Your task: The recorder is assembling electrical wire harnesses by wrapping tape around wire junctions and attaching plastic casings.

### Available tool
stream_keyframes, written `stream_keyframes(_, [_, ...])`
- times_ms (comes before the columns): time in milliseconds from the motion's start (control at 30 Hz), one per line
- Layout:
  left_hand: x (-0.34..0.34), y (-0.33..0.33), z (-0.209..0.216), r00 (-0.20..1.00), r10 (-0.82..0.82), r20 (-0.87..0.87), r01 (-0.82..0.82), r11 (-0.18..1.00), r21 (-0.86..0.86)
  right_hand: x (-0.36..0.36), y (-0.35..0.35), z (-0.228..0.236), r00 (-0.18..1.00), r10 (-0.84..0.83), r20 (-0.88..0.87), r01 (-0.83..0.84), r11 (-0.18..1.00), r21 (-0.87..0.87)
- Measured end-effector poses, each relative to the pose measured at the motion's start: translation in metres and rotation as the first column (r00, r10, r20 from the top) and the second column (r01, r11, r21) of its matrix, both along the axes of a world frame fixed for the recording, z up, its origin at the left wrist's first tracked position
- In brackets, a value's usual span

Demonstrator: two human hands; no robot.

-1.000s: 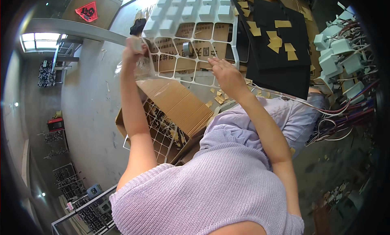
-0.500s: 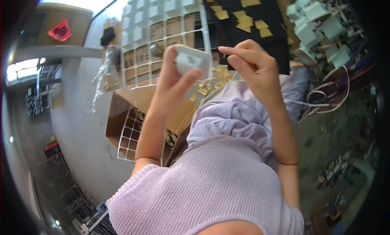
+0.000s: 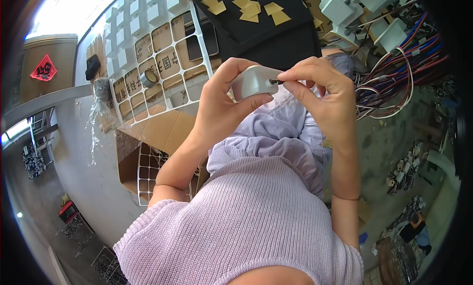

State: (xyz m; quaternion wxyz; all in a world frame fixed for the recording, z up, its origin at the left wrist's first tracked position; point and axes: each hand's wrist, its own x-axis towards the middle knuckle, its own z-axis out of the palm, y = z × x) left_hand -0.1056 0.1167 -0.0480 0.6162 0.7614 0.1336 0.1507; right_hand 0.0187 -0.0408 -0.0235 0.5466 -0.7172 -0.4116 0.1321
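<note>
We hold a small grey-white plastic box point(image 3: 253, 81) up in front of the chest, between both hands, likely so its end face is turned toward the right fingers. It looks smooth, with rounded corners, pale and matte, and about palm-sized against the fingers. A short dark pin point(image 3: 275, 81) sticks out of the face nearest our right fingertips; whether it is a screw, a plug or a tool tip we cannot tell.

Our left hand point(image 3: 221, 108) wraps the box from below and behind, thumb across the underside and fingers curled over the top, clamped on it to keep it steady. Our right hand point(image 3: 325, 100) has thumb and forefinger pinched together on the pin, the other fingers folded loosely.

Beyond the left knuckles lies a white plastic grid tray point(image 3: 162, 53) over cardboard point(image 3: 162, 130), with a roll of tape point(image 3: 147, 79) in one cell. Past the right fingers hang bundled wires point(image 3: 399, 73).
</note>
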Motion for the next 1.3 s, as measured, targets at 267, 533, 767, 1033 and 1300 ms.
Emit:
stream_keyframes(267, [0.0,-0.006,0.002,1.0,0.012,-0.006,-0.011,0.974,0.225,-0.001,0.005,-0.002,0.995,0.043,-0.086,-0.045,0.999,-0.026])
stream_keyframes(533, [0.006,-0.008,-0.002,0.998,-0.024,0.054,-0.018,0.746,0.666,0.004,-0.003,-0.005,0.965,0.004,-0.263,-0.097,0.936,-0.339])
stream_keyframes(767, [-0.001,-0.01,0.003,0.977,-0.178,-0.116,0.196,0.967,0.164,-0.001,-0.006,-0.022,0.938,-0.045,-0.343,-0.008,0.989,-0.151])
stream_keyframes(1033, [0.002,-0.007,-0.01,0.948,-0.273,-0.165,0.283,0.958,0.042,-0.016,-0.014,-0.049,0.831,-0.077,-0.55,0.114,0.993,0.033])
stream_keyframes(1300, [0.013,-0.007,0.013,0.99,-0.141,-0.01,0.138,0.949,0.284,0.01,-0.037,-0.014,0.999,-0.008,-0.033,-0.006,0.923,-0.385])
